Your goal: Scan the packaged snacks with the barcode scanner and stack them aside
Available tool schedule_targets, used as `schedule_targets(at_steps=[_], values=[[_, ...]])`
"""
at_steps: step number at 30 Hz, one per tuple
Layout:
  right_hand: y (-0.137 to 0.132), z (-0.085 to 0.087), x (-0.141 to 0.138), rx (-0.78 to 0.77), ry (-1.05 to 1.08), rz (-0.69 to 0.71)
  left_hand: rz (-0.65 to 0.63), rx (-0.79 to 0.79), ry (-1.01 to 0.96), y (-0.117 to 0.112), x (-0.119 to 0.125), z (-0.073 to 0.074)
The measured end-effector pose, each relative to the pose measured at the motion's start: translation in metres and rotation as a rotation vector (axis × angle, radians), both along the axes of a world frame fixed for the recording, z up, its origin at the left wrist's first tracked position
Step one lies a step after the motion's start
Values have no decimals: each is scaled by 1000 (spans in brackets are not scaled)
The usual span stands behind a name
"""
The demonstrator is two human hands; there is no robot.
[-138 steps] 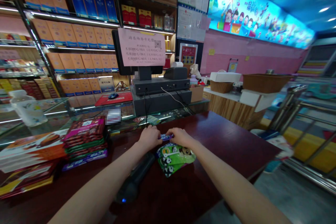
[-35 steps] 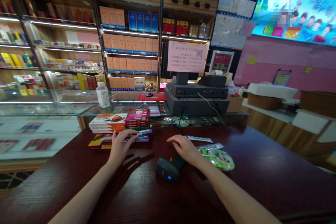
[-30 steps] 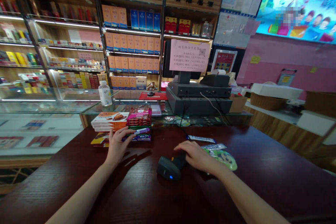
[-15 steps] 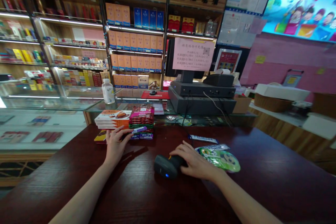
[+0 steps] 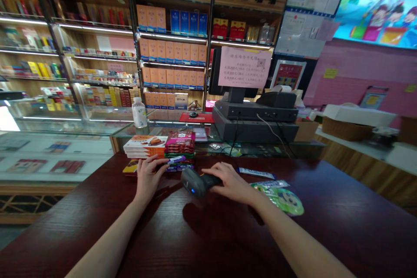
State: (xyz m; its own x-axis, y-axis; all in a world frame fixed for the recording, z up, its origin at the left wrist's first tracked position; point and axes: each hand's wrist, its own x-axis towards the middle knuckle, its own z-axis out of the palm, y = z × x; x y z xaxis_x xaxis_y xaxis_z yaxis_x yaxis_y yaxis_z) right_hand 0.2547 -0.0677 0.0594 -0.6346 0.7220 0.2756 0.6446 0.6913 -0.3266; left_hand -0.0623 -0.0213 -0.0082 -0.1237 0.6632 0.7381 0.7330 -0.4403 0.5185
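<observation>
My right hand (image 5: 227,181) grips the handle of a dark barcode scanner (image 5: 193,182) and holds it just above the dark red counter (image 5: 208,234), its head pointing left with a blue light on. My left hand (image 5: 148,174) pinches a small purple snack bar (image 5: 176,160) at the foot of a stack of snack packets (image 5: 179,149). Beside that stack lie orange-and-white boxes (image 5: 145,146). To the right of my right hand lie green panda-print pouches (image 5: 282,196) and a blue wrapped bar (image 5: 255,173).
Behind the counter stands a cash register (image 5: 254,118) with a pink notice (image 5: 244,67) on its screen. A plastic bottle (image 5: 139,113) stands on the glass display case (image 5: 65,126). Shelves of boxed goods (image 5: 169,56) fill the back wall. A wooden side counter (image 5: 365,147) is at right.
My right hand has closed on the scanner, lifted it and swung it left toward the snack stack. My left hand has stayed at the stack, holding the purple bar. The camera view has shifted slightly.
</observation>
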Motion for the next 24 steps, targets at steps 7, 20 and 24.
schedule_targets(at_steps=[7,20,24], values=[[2,5,-5,-13,4,25,-8,16,6,0,0,0],[-1,9,-5,-8,10,36,39,20,44,0,2,0],[-3,8,-3,-9,17,24,1,-5,21,-2,2,2]])
